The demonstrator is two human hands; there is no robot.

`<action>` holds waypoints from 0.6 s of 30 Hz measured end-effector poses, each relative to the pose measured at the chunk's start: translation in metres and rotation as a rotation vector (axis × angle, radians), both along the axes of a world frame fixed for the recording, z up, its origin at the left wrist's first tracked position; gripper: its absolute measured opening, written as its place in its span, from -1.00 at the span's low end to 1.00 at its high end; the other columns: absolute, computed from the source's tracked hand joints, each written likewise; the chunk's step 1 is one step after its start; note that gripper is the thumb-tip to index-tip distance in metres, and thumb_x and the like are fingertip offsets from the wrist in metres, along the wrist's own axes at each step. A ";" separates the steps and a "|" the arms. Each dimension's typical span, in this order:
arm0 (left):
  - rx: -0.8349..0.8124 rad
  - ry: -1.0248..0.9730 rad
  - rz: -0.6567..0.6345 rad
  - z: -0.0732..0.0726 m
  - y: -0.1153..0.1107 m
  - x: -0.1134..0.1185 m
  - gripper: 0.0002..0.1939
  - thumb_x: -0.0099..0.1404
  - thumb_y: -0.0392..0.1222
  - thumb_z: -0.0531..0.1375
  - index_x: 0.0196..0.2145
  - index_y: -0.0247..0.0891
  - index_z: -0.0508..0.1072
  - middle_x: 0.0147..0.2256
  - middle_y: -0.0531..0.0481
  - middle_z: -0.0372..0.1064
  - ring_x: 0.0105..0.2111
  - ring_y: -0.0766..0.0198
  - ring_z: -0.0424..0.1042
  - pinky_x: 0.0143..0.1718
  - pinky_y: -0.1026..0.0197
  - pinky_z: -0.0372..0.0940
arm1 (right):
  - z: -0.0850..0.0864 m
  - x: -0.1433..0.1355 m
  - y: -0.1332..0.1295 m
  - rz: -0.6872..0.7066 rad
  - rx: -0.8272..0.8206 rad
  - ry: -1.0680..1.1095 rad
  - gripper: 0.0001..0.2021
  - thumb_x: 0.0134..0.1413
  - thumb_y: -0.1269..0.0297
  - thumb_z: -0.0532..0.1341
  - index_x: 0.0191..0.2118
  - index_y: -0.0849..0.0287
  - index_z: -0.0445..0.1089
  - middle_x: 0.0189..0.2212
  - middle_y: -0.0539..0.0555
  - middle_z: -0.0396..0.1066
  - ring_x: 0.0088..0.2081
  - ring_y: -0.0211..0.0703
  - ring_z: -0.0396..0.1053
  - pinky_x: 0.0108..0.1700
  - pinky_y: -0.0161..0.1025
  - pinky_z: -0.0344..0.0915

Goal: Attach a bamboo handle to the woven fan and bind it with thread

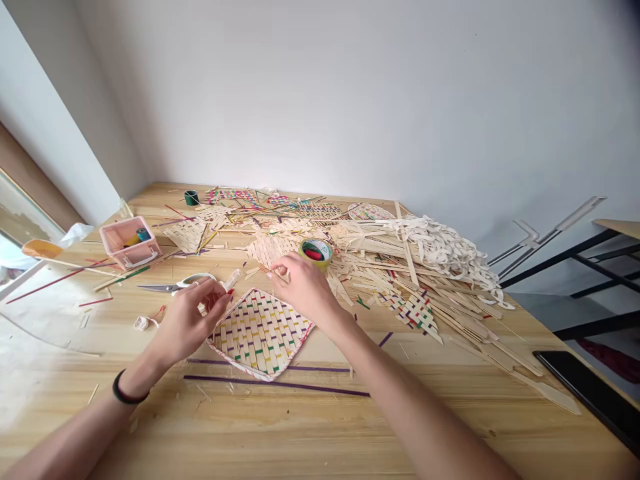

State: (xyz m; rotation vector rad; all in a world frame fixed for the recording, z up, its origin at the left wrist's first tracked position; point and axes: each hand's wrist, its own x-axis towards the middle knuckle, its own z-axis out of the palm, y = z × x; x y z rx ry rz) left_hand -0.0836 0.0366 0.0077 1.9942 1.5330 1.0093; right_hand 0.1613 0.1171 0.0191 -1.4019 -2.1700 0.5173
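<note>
A woven bamboo-strip mat (260, 331), checked in purple, yellow and green with a red-and-white bound edge, lies flat on the table. At its upper left corner my left hand (196, 317) is closed, thumb and fingers pinching a short whitish strip (233, 280) with red at its lower end. My right hand (300, 287) reaches over the mat's upper right side, thumb and fingertips pinched together; what they hold, if anything, is too small to make out. Behind the left hand lie scissors (173, 288), their handles partly hidden. A roll of tape (323, 252) stands just beyond the right hand.
A pink basket (131, 243) holds spools at the left. Loose bamboo strips (450, 300) and a heap of white ribbon (445, 253) cover the right and back. A small white coil (143, 323) lies left, purple strips (275, 385) in front, a phone (590, 390) at the right edge.
</note>
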 end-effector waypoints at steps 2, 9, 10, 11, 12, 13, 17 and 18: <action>0.030 0.002 0.015 -0.001 0.001 -0.001 -0.61 0.54 0.12 0.20 -0.35 -0.18 0.53 -0.40 -0.01 0.51 -0.40 0.18 0.44 -0.33 0.16 0.24 | -0.005 -0.012 0.016 -0.042 -0.011 -0.059 -0.88 0.37 0.27 0.43 -0.10 0.21 0.62 0.00 0.28 0.60 -0.08 0.06 0.57 -0.07 -0.10 0.40; 0.075 -0.008 0.022 -0.004 0.005 -0.007 -0.63 0.53 0.09 0.19 -0.36 -0.17 0.52 -0.38 -0.02 0.50 -0.42 0.19 0.42 -0.32 0.14 0.24 | -0.029 -0.034 0.039 -0.092 -0.021 -0.071 -0.85 0.38 0.50 0.31 -0.23 0.23 0.64 -0.05 0.28 0.64 -0.10 0.02 0.60 -0.05 -0.13 0.40; 0.074 -0.011 0.021 -0.004 0.005 -0.008 -0.62 0.54 0.09 0.19 -0.35 -0.17 0.52 -0.37 -0.02 0.49 -0.41 0.19 0.42 -0.32 0.14 0.25 | -0.027 -0.032 0.040 -0.089 -0.014 -0.044 -0.83 0.37 0.52 0.29 -0.24 0.23 0.63 -0.06 0.27 0.64 -0.10 0.01 0.59 -0.04 -0.13 0.40; 0.072 -0.016 0.019 -0.004 0.005 -0.008 -0.62 0.55 0.10 0.19 -0.35 -0.17 0.53 -0.36 -0.02 0.49 -0.40 0.18 0.42 -0.31 0.14 0.25 | -0.024 -0.028 0.041 -0.085 -0.007 -0.011 -0.82 0.36 0.54 0.27 -0.24 0.24 0.62 -0.07 0.26 0.64 -0.10 0.01 0.59 -0.02 -0.12 0.40; 0.070 -0.020 0.018 -0.004 0.005 -0.009 -0.61 0.55 0.10 0.18 -0.34 -0.17 0.53 -0.34 -0.03 0.49 -0.39 0.18 0.43 -0.31 0.13 0.26 | -0.019 -0.023 0.041 -0.081 0.001 0.028 -0.82 0.36 0.53 0.26 -0.23 0.24 0.61 -0.08 0.25 0.64 -0.09 0.00 0.58 -0.01 -0.12 0.40; 0.067 -0.025 0.014 -0.004 0.004 -0.009 -0.61 0.56 0.11 0.18 -0.34 -0.17 0.54 -0.32 -0.04 0.50 -0.37 0.17 0.44 -0.30 0.13 0.27 | -0.014 -0.017 0.042 -0.073 0.008 0.072 -0.84 0.37 0.50 0.25 -0.21 0.23 0.60 -0.10 0.22 0.65 -0.10 -0.01 0.57 0.00 -0.12 0.40; 0.061 -0.063 -0.045 0.000 0.000 -0.006 -0.62 0.56 0.11 0.20 -0.32 -0.17 0.57 -0.18 -0.11 0.51 -0.19 0.10 0.50 -0.17 0.11 0.35 | 0.005 0.010 0.035 -0.017 0.016 0.259 -0.84 0.43 0.27 0.22 -0.12 0.18 0.54 -0.20 0.12 0.62 -0.16 -0.07 0.55 -0.08 -0.17 0.42; 0.055 -0.085 -0.071 0.001 -0.001 -0.005 -0.63 0.56 0.10 0.21 -0.32 -0.17 0.58 -0.13 -0.13 0.51 -0.13 0.08 0.51 -0.10 0.09 0.37 | 0.008 0.016 0.030 -0.003 0.016 0.299 -0.82 0.44 0.21 0.21 -0.11 0.16 0.53 -0.22 0.11 0.61 -0.18 -0.07 0.54 -0.11 -0.18 0.42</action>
